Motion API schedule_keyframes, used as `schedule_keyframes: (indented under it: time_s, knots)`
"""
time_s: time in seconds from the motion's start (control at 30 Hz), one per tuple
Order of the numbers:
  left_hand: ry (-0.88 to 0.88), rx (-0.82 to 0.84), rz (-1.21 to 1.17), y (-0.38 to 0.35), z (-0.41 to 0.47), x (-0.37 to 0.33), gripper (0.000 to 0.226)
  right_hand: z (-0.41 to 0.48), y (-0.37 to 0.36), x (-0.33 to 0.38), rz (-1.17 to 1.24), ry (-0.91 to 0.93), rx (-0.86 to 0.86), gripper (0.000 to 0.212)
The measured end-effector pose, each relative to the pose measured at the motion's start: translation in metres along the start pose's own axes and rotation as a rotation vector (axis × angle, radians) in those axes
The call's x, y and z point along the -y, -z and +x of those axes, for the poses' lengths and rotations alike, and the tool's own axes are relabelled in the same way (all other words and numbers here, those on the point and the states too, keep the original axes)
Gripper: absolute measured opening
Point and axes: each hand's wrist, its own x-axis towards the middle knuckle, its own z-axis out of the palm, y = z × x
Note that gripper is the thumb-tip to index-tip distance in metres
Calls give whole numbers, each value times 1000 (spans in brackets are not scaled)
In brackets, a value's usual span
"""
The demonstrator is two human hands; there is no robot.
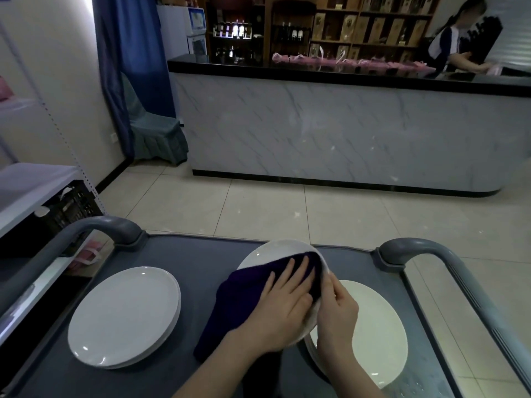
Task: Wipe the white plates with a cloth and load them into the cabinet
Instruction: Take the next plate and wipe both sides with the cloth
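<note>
A white plate [268, 255] is held tilted above the grey cart top [198, 262]. My right hand [334, 311] grips its right rim, fingers curled round the edge. My left hand [283, 300] lies flat with straight fingers on a dark purple cloth [238, 300] and presses it against the plate's face. The cloth hangs down off the plate's lower left side. A stack of white plates [123, 317] lies on the cart's left. Another stack of white plates [376, 331] lies on the right, partly hidden under my right hand.
Grey cart handles rise at the left [94, 225] and right [425, 248]. A white shelf unit with a black crate [71, 208] stands at the left. Across the tiled floor runs a marble-fronted counter [344, 133], with a person [459, 38] behind it at the far right.
</note>
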Motion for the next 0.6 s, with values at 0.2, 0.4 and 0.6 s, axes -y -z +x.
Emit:
schedule_keyframes:
  time_s: [0.2, 0.4, 0.6]
  knots:
    - [-5, -169, -157, 30, 13, 24, 49, -9, 11, 5, -72, 78, 240, 29]
    - [-47, -258, -215, 63, 5, 43, 37, 16, 30, 32, -357, 213, 590, 26]
    - [-78, -241, -232, 69, 4, 25, 23, 25, 21, 37, -591, 355, 610, 21]
